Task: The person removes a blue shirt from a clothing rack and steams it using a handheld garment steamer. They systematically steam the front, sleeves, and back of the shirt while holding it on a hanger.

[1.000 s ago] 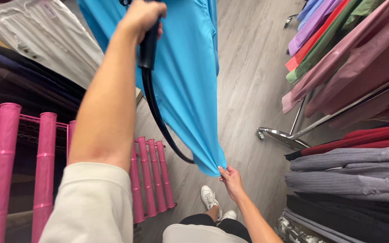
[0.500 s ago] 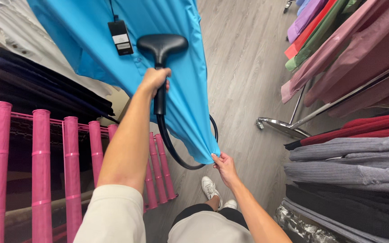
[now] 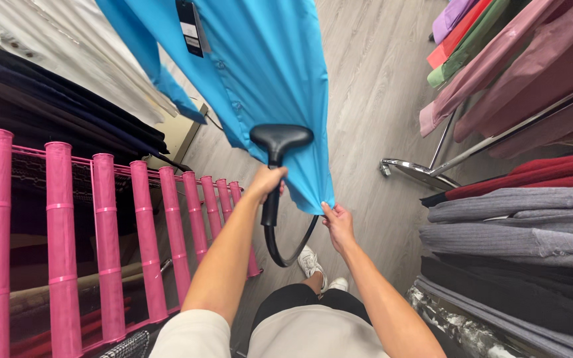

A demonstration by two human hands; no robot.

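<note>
I see left hand grip wrapped round steamer handle, black head against hanging blue shirt | right hand grip pinching hem, pulling cloth taut for steaming

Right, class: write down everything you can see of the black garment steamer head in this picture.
The steamer head is matte black, apparently plastic, with a broad rounded-triangular top narrowing to a straight handle. A black hose loops from the handle's base. It stands roughly upright, its wide end against the hanging blue shirt. The left hand grips the handle, while the right hand pinches the shirt's hem beside it.
</note>
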